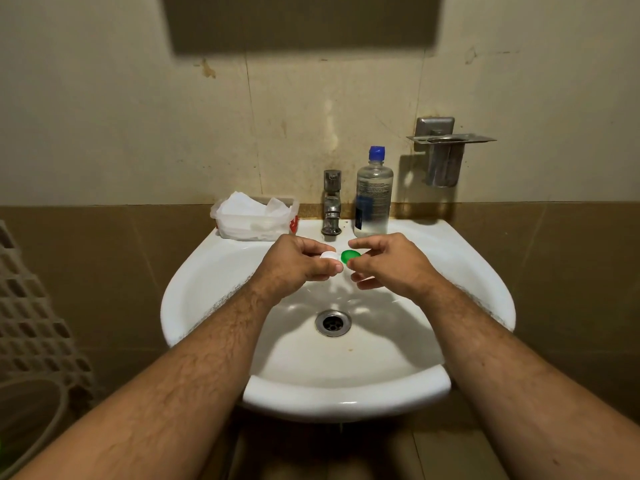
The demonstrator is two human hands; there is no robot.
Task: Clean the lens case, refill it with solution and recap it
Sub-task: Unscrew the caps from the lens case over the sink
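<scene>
I hold a small lens case (341, 256) over the white sink (214, 271), just in front of the tap. Its left end carries a white cap (328, 255) and its right end a green cap (349, 256). My left hand (298, 261) pinches the white end between thumb and fingers. My right hand (388, 263) has its fingertips on the green cap. Most of the case body is hidden by my fingers. A clear solution bottle (374, 195) with a blue cap stands upright on the sink's back ledge, right of the tap.
A metal tap (332, 202) rises at the back centre. A plastic pack of white tissues (252, 216) lies on the ledge to its left. The drain (332, 322) lies in the basin below my hands. A metal holder (446, 154) hangs on the wall at right.
</scene>
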